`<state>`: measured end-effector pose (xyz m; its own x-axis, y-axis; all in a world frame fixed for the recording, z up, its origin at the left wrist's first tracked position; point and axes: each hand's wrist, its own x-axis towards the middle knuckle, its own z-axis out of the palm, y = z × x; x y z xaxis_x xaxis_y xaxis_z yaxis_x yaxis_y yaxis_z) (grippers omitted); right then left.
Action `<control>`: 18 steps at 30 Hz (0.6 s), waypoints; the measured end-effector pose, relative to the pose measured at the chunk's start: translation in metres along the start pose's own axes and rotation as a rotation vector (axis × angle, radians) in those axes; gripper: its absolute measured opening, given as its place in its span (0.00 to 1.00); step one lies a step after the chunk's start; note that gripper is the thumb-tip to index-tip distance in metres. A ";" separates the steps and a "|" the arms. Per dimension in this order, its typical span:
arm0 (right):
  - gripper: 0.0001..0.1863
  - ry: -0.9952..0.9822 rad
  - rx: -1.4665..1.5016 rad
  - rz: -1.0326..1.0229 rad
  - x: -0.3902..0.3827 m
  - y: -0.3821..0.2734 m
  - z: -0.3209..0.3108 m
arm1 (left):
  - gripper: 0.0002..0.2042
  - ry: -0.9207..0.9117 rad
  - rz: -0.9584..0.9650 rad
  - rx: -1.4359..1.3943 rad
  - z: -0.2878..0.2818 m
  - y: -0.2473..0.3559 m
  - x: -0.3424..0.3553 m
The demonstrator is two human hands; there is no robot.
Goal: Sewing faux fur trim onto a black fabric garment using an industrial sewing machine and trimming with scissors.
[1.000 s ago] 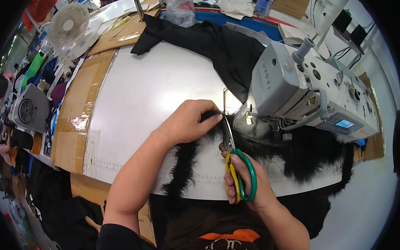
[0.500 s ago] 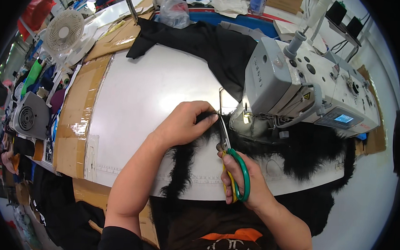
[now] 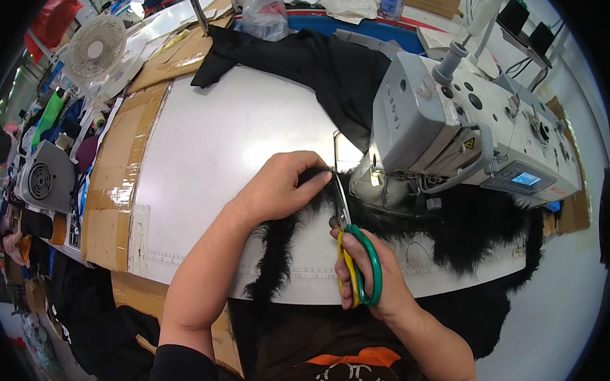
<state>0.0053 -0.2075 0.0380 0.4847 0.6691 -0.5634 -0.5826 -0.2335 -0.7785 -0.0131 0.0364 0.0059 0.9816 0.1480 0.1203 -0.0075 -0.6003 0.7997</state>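
Observation:
A narrow strip of black fur trim point(image 3: 275, 254) hangs across the white table toward its front edge. My left hand point(image 3: 288, 183) pinches its upper part between thumb and forefinger. In my right hand point(image 3: 376, 272) are scissors point(image 3: 370, 261) with one green and one yellow handle, my fingers through the loops. Their blades point away from me and reach the fur just beside my left thumb tip. Whether the blade tips have cut into it, I cannot tell. More black fur point(image 3: 460, 231) lies to the right, under and in front of the sewing machine point(image 3: 450, 129).
Black cloth point(image 3: 290, 60) is spread over the far side of the table point(image 3: 205, 138). Taped cardboard point(image 3: 118, 182) runs along the left edge. Beyond it stand a white fan point(image 3: 97, 45) and a grey box-shaped device point(image 3: 47, 176). A clear plastic bag point(image 3: 265, 18) sits at the back.
The scissor handles have spread slightly further apart in my right hand. My left hand keeps its pinch at almost the same place.

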 end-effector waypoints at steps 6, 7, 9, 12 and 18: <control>0.23 0.002 -0.043 -0.011 0.000 0.000 0.003 | 0.10 -0.022 -0.071 0.007 -0.001 0.005 -0.001; 0.21 -0.011 -0.035 -0.012 -0.001 -0.001 0.001 | 0.10 -0.029 -0.064 0.007 0.000 0.005 0.000; 0.21 0.003 -0.040 -0.016 -0.001 0.001 -0.003 | 0.12 -0.002 -0.077 -0.082 0.003 0.005 0.000; 0.21 -0.006 -0.070 -0.035 -0.002 0.006 -0.012 | 0.11 -0.013 -0.061 -0.057 0.000 0.004 0.004; 0.26 -0.163 -0.422 -0.102 -0.055 0.026 -0.073 | 0.14 0.076 -0.219 -0.169 -0.024 -0.018 -0.002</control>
<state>0.0113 -0.3015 0.0284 0.3969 0.7978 -0.4539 -0.2042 -0.4053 -0.8911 -0.0191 0.0658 0.0060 0.9462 0.3225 -0.0275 0.1653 -0.4084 0.8977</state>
